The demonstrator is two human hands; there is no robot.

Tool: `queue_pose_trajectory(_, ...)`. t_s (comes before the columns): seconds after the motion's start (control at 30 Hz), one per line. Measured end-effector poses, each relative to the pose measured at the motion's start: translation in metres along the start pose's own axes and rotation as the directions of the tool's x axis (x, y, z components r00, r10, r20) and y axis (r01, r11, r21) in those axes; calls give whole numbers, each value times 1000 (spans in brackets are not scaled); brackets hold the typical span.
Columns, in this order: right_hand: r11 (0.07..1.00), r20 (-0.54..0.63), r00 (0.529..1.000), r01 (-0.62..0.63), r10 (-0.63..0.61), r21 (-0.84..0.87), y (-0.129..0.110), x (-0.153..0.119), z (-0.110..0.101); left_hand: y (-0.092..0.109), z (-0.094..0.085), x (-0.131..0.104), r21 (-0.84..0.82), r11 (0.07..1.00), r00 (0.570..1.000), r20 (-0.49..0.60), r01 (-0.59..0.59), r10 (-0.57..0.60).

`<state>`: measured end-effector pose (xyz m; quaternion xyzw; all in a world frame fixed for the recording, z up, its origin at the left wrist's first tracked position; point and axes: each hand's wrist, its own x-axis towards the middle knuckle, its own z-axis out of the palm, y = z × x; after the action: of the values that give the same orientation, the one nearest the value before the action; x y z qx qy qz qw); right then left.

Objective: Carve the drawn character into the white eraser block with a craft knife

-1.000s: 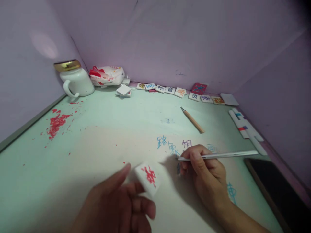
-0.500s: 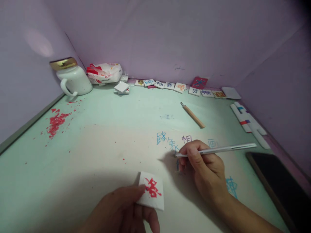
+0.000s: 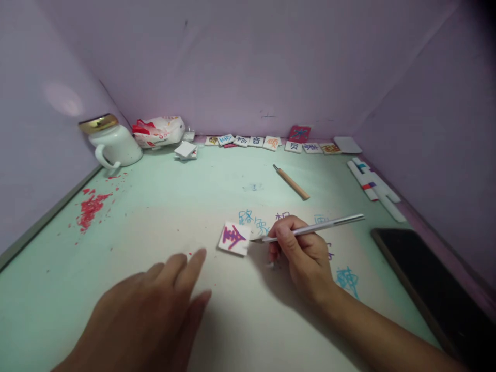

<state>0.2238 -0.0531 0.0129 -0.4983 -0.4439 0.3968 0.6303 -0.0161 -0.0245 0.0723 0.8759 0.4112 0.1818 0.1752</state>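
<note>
A small white square tile [image 3: 244, 248] with a purple-red character on its face appears to lie on the tabletop, slightly turned. My left hand [image 3: 151, 305] is to its near left, apart from it, fingers stretched out with nothing in them. In my right hand [image 3: 306, 258] is a slim silver craft knife [image 3: 337, 221], pinched like a pen. Its blade points left and its tip is close to the tile's right edge. Blue and purple handwritten characters [image 3: 346, 281] mark the surface around my right hand.
Red shavings [image 3: 91, 212] lie at left, below a white mug [image 3: 118, 147]. Along the back stand a plastic packet [image 3: 158, 132], stacked blank tiles [image 3: 186, 150] and several lettered tiles [image 3: 257, 141]. A wooden-handled carving tool [image 3: 292, 182], markers [image 3: 374, 188] and a phone [image 3: 422, 289] are toward the right.
My left hand has let go of the tile and drawn back left. The tile, which showed a red character, now shows a purple-red one, farther forward. My right hand still holds the knife.
</note>
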Motion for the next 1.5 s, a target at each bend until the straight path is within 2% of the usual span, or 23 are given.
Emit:
queue_pose_trajectory(0.03, 1000, -3, 1000, -1, 1, 4, 0, 0, 0, 6, 1, -1, 128, 982, 990, -3, -137, 139)
queue_pose_trajectory(0.1, 1000, -13, 1000, -6, 6, 16, -1, 2, 1, 12, 0, -2, 248, 934, 963, -10, -257, 268)
queue_pose_trajectory(0.23, 998, -87, 996, -22, 27, 51, -2, 8, 4, 5, 7, 7, 263, 927, 961, 2, -267, 276)
queue_pose_trajectory(0.33, 995, -147, 987, -47, 59, 88, -2, 12, 6, -7, 31, 20, 139, 937, 946, 1, -320, 324)
queue_pose_trajectory(0.43, 990, -161, 982, -75, 94, 121, -2, 14, 7, -12, 54, 30, 34, 929, 928, 63, -369, 367)
queue_pose_trajectory(0.57, 986, -128, 986, -90, 108, 138, -1, 15, 9, -6, 63, 30, 109, 929, 935, 22, -354, 353)
queue_pose_trajectory(0.77, 984, -76, 991, -94, 106, 151, -1, 17, 9, -6, 56, 24, 153, 929, 936, -51, -338, 349)
queue_pose_trajectory(0.9, 983, -63, 992, -101, 112, 154, 0, 18, 9, -12, 53, 29, 141, 925, 928, -77, -352, 365)
queue_pose_trajectory(0.97, 983, -56, 992, -106, 115, 149, 0, 19, 9, -14, 53, 33, 131, 916, 921, -44, -379, 388)
queue_pose_trajectory(1.13, 989, -65, 990, -115, 122, 97, 1, 21, 9, -12, 55, 39, 70, 900, 898, 135, -430, 419)
queue_pose_trajectory(1.2, 991, -77, 989, -121, 126, 65, 0, 21, 9, -12, 56, 38, 61, 910, 907, 130, -411, 401)
queue_pose_trajectory(1.27, 993, -70, 990, -118, 120, 33, -2, 20, 8, -13, 57, 35, 67, 921, 922, 81, -385, 379)
queue_pose_trajectory(1.33, 996, -33, 995, -92, 92, 11, -3, 19, 7, -16, 58, 30, 77, 934, 938, 39, -348, 346)
queue_pose_trajectory(1.5, 999, 152, 988, -38, 34, 23, -4, 14, 0, -23, 60, 22, 62, 955, 957, -3, -290, 291)
